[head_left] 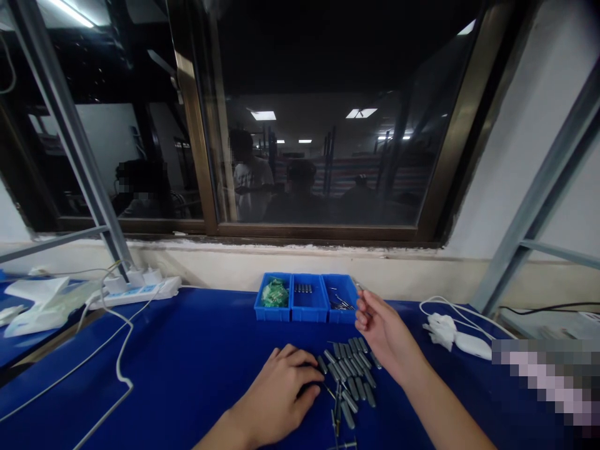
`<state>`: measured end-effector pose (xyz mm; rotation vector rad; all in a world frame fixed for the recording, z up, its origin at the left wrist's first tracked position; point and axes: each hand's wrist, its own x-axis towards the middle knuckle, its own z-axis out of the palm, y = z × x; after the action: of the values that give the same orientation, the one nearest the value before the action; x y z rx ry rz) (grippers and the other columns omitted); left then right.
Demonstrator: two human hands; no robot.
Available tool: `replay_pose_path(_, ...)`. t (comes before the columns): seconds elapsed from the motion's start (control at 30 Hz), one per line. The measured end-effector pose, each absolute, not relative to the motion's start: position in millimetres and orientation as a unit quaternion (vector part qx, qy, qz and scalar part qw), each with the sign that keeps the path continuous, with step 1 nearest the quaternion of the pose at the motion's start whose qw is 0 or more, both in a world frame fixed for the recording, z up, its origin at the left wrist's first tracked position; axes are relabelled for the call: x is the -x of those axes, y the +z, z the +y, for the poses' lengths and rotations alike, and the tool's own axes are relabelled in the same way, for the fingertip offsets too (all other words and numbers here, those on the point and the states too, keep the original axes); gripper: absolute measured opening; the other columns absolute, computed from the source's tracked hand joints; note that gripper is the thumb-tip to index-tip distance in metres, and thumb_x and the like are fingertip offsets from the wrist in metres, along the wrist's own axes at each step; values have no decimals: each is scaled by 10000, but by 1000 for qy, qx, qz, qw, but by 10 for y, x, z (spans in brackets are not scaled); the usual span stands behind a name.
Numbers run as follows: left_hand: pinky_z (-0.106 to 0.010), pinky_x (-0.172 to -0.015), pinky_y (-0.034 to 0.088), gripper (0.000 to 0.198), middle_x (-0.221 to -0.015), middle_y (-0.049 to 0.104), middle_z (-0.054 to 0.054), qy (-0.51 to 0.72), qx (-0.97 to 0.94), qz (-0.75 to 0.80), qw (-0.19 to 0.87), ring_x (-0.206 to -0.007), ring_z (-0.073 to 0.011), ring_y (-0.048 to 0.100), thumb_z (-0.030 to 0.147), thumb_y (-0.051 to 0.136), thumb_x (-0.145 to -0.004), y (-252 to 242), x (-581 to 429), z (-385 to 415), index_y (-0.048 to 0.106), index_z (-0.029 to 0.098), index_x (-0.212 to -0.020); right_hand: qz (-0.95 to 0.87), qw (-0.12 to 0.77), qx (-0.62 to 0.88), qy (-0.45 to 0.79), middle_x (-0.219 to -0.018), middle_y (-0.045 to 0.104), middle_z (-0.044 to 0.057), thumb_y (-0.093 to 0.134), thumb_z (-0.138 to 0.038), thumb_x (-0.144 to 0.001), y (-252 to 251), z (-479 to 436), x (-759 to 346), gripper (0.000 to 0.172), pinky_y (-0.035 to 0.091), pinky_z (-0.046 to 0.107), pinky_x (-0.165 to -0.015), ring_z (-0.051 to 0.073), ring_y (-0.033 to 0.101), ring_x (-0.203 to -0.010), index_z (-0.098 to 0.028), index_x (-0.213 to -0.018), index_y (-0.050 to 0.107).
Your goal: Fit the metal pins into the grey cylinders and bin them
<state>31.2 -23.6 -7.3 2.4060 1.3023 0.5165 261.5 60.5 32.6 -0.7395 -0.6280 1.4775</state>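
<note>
Worktop (187, 362) — blue covering, under a dark window.

My left hand (281, 394): palm down on the worktop, fingers (304, 370) curled loosely over something dark at the left edge of the grey pins; whether they grip it I cannot tell.

My right hand (382, 328): raised just above the worktop, fingers (363, 307) pinched on one thin metal piece (357, 285) — held at the near right corner of the bins.

Grey pins (351, 372): one cluster between my hands, lying side by side in rough rows; roughly twenty, exact count unclear.

Blue bins (307, 298): three, touching in a row behind the pins. Left holds green parts (274, 292), middle a short row of small grey pieces (303, 288), right thin metal bits (342, 304).

Power strip (135, 290): one, white, far left, with white cables trailing.

White device (457, 337): one, right of my right hand, cabled.
</note>
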Motion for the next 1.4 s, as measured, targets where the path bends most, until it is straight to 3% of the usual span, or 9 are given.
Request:
replay_pose_path(0.3, -523, -1055, 437, 219, -1300, 698, 21, 181, -857, 453, 168, -1179, -278, 617, 295, 585, -1036, -118, -299, -214, 742, 348, -1181, -261, 612, 411, 623, -599, 574, -36, 887, -330, -666, 194, 666, -2598, 262, 347, 170, -407, 56, 464, -467, -152, -705, 698)
replay_pose_path(0.67, -551, -1057, 447, 252, -1303, 692, 11, 177, -857, 455, 164, -1173, -288, 617, 297, 585, -1035, -91, -304, -212, 725, 357, -1235, -319, 592, 420, 609, -638, 599, -38, 882, -383, -668, 188, 645, -2560, 316, 342, 171, -433, 62, 501, -489, -145, -792, 716)
replay_pose_path(0.9, -592, -1097, 425, 302, -1321, 681, -8, 170, -853, 462, 173, -1214, -298, 605, 271, 576, -1036, -89, -301, -233, 706, 368, -1291, -307, 552, 487, 603, -611, 569, -42, 716, -333, -857, 160, 664, -2591, 225, 280, 169, -416, 47, 471, -440, -137, -767, 651)
replay_pose_path(1.0, -613, -1107, 420, 298, -1313, 679, 2, 173, -852, 462, 173, -1214, -296, 606, 272, 576, -1038, -90, -302, -230, 702, 374, -1288, -325, 541, 503, 591, -671, 625, -29, 709, -381, -867, 113, 705, -2618, 249, 259, 181, -434, 52, 474, -445, -139, -925, 690)
replay_pose_path(1.1, -623, -1112, 417, 280, -1306, 672, 7, 172, -852, 464, 172, -1204, -293, 609, 280, 573, -1042, -100, -306, -230, 704, 376, -1270, -403, 532, 524, 529, -741, 674, -10, 711, -503, -841, 46, 742, -2644, 407, 237, 221, -454, 73, 458, -441, -174, -1080, 710)
replay_pose_path(1.17, -617, -1127, 409, 300, -1318, 657, 0, 176, -849, 467, 174, -1203, -286, 610, 273, 568, -1043, -116, -311, -230, 688, 380, -1296, -511, 519, 532, 432, -758, 688, 11, 672, -532, -854, 15, 718, -2629, 382, 336, 268, -509, 115, 513, -504, -189, -1011, 731)
replay_pose_path(1.23, -595, -1147, 398, 323, -1314, 647, -13, 189, -841, 478, 171, -1201, -277, 612, 246, 562, -1037, -141, -315, -221, 680, 370, -1310, -653, 464, 513, 309, -838, 725, 41, 628, -461, -894, 6, 626, -2571, 278, 463, 348, -691, 191, 630, -708, -214, -938, 747)
replay_pose_path(1.3, -553, -1142, 409, 298, -1269, 656, -26, 205, -827, 499, 157, -1184, -271, 618, 222, 554, -1031, -169, -315, -199, 701, 334, -1264, -778, 365, 470, 201, -981, 750, 45, 618, -328, -897, 11, 475, -2476, 174, 457, 430, -890, 263, 652, -984, -250, -950, 763)
replay_pose_path(1.4, -485, -1080, 454, 241, -1181, 686, -36, 222, -805, 534, 134, -1130, -263, 635, 209, 537, -1030, -196, -307, -152, 732, 275, -1155, -863, 245, 424, 126, -1068, 728, 23, 633, -232, -864, -2, 248, -2324, 193, 405, 472, -936, 295, 588, -1116, -291, -1003, 753)
